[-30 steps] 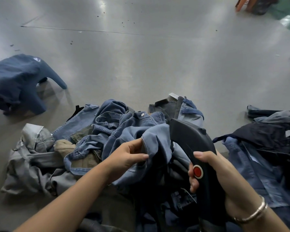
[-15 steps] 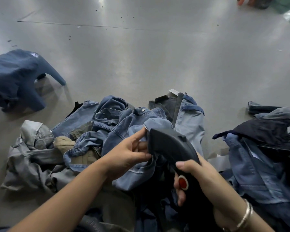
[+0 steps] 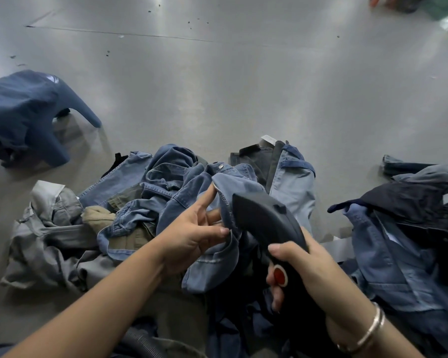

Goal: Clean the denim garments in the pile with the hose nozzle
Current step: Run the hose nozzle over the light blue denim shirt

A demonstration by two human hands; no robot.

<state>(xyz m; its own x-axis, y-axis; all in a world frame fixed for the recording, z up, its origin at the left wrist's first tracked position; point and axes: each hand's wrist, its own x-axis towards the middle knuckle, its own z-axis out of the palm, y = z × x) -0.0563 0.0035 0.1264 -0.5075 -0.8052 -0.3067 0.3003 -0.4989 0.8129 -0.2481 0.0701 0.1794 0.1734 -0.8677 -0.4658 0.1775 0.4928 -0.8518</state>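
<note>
A pile of denim garments (image 3: 150,192) lies on the grey floor in front of me. My left hand (image 3: 194,233) pinches a fold of a blue denim garment (image 3: 212,264) between thumb and fingers, lifting it off the pile. My right hand (image 3: 303,270) grips the black hose nozzle (image 3: 264,218) by its handle, beside a red button (image 3: 280,275). The nozzle's head presses against the held fold. A ribbed grey hose (image 3: 140,342) shows at the bottom edge.
A second heap of dark and blue garments (image 3: 411,228) lies at the right. A dark blue garment (image 3: 23,117) is draped over something at the left. Grey and tan clothes (image 3: 49,228) sit at the pile's left. Bare grey floor (image 3: 230,86) stretches ahead.
The nozzle has swung left from beside the garment onto the fold that my left hand holds. My left index finger has straightened up along the cloth.
</note>
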